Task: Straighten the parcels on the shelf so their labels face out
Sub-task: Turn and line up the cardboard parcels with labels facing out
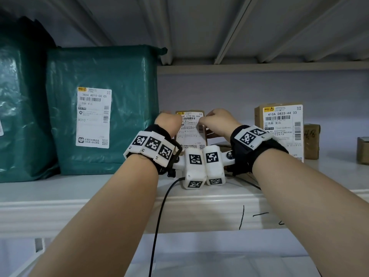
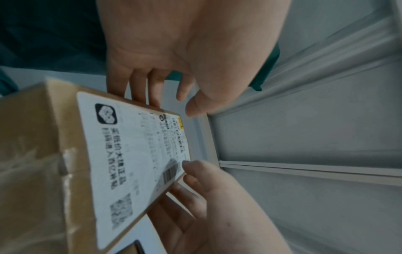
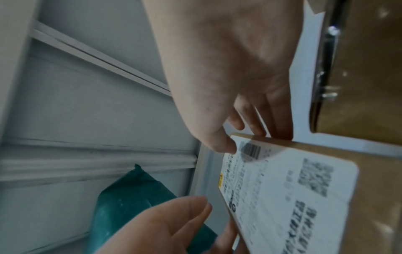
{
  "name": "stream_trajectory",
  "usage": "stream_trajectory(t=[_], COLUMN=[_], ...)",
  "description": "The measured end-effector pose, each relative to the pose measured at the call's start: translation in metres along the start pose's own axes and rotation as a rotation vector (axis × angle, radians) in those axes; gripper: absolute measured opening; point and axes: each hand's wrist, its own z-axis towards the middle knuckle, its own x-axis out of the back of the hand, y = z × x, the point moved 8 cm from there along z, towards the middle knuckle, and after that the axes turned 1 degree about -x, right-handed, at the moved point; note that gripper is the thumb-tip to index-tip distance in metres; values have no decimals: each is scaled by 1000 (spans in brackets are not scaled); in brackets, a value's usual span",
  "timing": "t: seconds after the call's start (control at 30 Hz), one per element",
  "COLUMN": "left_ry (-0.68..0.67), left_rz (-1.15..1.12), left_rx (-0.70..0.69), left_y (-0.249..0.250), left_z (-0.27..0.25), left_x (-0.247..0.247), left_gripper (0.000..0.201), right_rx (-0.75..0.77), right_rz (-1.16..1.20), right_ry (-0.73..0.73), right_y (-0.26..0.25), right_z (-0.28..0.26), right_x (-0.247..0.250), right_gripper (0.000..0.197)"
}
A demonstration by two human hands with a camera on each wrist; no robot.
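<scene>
A small brown cardboard box (image 1: pixel 190 134) stands upright mid-shelf, its white label (image 1: pixel 191 124) facing out. My left hand (image 1: pixel 168 120) is at its upper left corner. In the left wrist view the left hand's fingers (image 2: pixel 141 91) lie straight behind the box (image 2: pixel 43 154), with the thumb (image 2: pixel 195 106) just off the front. My right hand (image 1: pixel 217 118) pinches the upper right corner. Its thumb (image 3: pixel 226 146) presses on the label (image 3: pixel 282 189) by the barcode, and its fingers (image 3: pixel 280 123) reach behind the box.
Two green plastic mailers (image 1: pixel 99 108) (image 1: pixel 20 106) stand to the left, the nearer one showing its label. A taller labelled box (image 1: pixel 283 126) stands to the right, with small brown boxes (image 1: pixel 311 140) beyond it. The upper shelf (image 1: pixel 239 27) hangs close overhead. A black cable (image 1: pixel 159 216) crosses the shelf's front edge (image 1: pixel 79 208).
</scene>
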Motion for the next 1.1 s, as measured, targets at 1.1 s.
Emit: stream_trajectory(t=[1.1], left_ry=[133], left_rz=[-170], left_rx=[-95], left_y=[17], left_z=[-10], left_x=[10], left_gripper=[53], right_rx=[104], right_rz=[93], right_ry=[-12], right_y=[-15], right_z=[-10], right_x=[-2], right_gripper=[50])
